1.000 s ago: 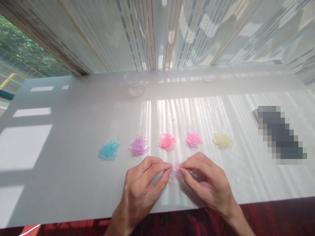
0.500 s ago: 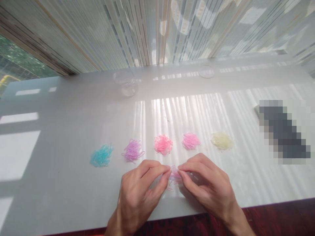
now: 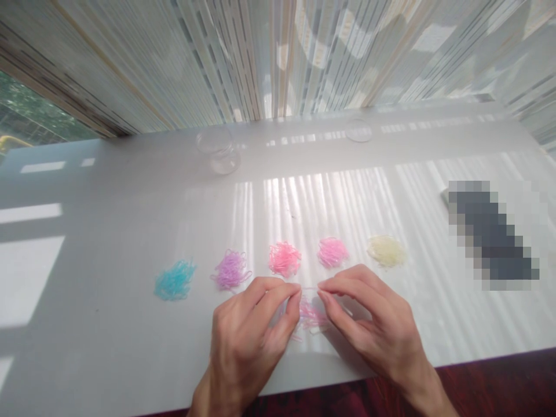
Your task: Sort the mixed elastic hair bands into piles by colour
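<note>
My left hand (image 3: pixel 247 330) and my right hand (image 3: pixel 376 324) face each other with thumb and fingertips pinched. Between the fingertips runs a thin, pale pinkish rubber band (image 3: pixel 310 288), drawn straight. Just below it lies a mixed heap of small rubber bands (image 3: pixel 313 316), pink, lilac and whitish, partly hidden by my hands. Beyond my hands, sorted piles form a row: teal bands (image 3: pixel 175 281), purple bands (image 3: pixel 231 271), coral-pink bands (image 3: pixel 284 259), light pink bands (image 3: pixel 332 252) and pale yellow bands (image 3: pixel 386 251).
A clear round container (image 3: pixel 225 161) stands at the back of the white table (image 3: pixel 108 341). A clear round lid (image 3: pixel 358 131) lies farther right. At the right is a dark, pixelated object (image 3: pixel 490 237). A striped curtain (image 3: pixel 243 58) hangs behind the table.
My fingertips have risen slightly from the mixed heap and moved a little apart. The thin band now shows stretched between them. The whole view has shifted slightly.
</note>
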{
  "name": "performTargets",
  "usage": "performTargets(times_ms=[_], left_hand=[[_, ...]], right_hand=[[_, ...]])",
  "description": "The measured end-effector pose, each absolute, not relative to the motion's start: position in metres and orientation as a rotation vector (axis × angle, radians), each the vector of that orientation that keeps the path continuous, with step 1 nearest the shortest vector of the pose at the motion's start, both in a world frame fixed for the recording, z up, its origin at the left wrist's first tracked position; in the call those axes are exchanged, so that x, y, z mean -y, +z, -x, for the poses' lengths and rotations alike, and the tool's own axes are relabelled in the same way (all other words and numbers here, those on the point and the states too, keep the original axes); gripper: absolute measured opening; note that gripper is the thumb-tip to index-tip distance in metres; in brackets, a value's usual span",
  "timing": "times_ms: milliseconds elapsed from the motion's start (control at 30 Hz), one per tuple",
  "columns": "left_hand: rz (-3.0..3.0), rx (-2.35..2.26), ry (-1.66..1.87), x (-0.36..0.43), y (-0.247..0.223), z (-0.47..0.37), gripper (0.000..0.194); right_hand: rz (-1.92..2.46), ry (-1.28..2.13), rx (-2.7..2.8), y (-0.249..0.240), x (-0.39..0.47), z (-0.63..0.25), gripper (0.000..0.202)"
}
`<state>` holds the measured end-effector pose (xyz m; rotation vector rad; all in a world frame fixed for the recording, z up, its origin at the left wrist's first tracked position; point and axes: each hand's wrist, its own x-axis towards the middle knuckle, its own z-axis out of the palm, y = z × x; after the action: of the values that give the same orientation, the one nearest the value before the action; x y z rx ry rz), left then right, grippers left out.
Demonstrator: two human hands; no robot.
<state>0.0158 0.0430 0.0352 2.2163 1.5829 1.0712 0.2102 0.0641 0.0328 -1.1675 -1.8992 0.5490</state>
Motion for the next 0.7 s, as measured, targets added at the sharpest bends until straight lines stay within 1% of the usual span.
performTargets(times_ms=[100,300,500,700], left_hand=[[-2.164,-1.574,1.098,-0.044,0.037,-0.019,0.008],[-1.930,-1.566,1.138,-0.052,0.044,-0.040,0.013],[-2.044,-1.758,1.044,-0.066,0.036,-0.065,0.014],[-2.051,-1.822,0.984,-0.071,0.033,-0.071,0.015]], right_hand=[[1.196,0.536,1.886,0.034,-0.064,-0.219,0.015],[1.307,0.523,1.838,0.030,-0.063,-0.241,0.010],[1.428,0.541,1.763,0.023,-0.060,-0.247,0.008],[1.441,0.533,1.727,0.021,-0.060,-0.249,0.010]])
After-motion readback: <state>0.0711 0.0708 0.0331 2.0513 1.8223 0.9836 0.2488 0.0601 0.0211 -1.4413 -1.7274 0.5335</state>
